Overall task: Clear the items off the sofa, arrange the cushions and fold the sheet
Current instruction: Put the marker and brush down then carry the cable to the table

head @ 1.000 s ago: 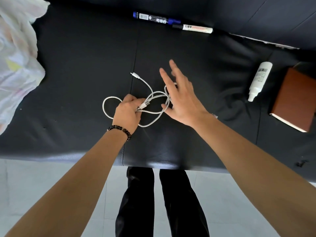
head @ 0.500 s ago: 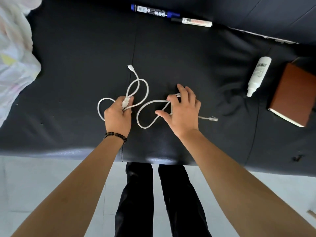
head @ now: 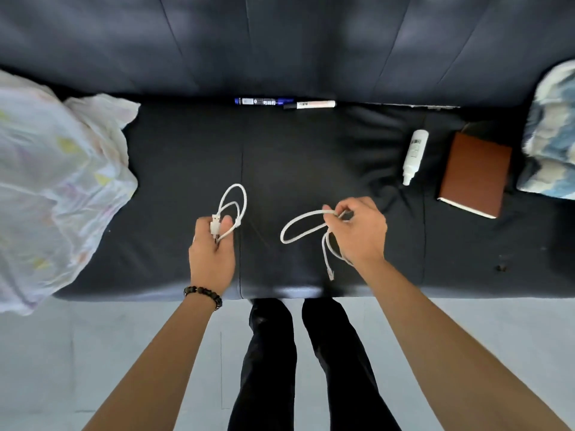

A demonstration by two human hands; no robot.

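Both cables now hang lifted off the sofa (head: pixel 311 157), apart: left hand (head: pixel 212 247) grips one looped cable (head: pixel 235 202), right hand (head: pixel 361 231) pinches the other cable (head: pixel 298 227). Remaining markers (head: pixel 284 103), bottle (head: pixel 414 155) and, seemingly, a notebook (head: pixel 474 175) lie rightward, nearer the right hand.

A black leather sofa (head: pixel 311 157) fills the upper half of the view. Its backrest runs across the top, divided by slanting seams into panels that catch a soft, dull sheen. The seat below is split by a vertical seam near the middle and another toward the right, with creases in the leather on the right side. A bright strip of light gleams along the seat's front edge. Beneath it lies a pale grey tiled floor (head: pixel 109 353) with faint grout lines.
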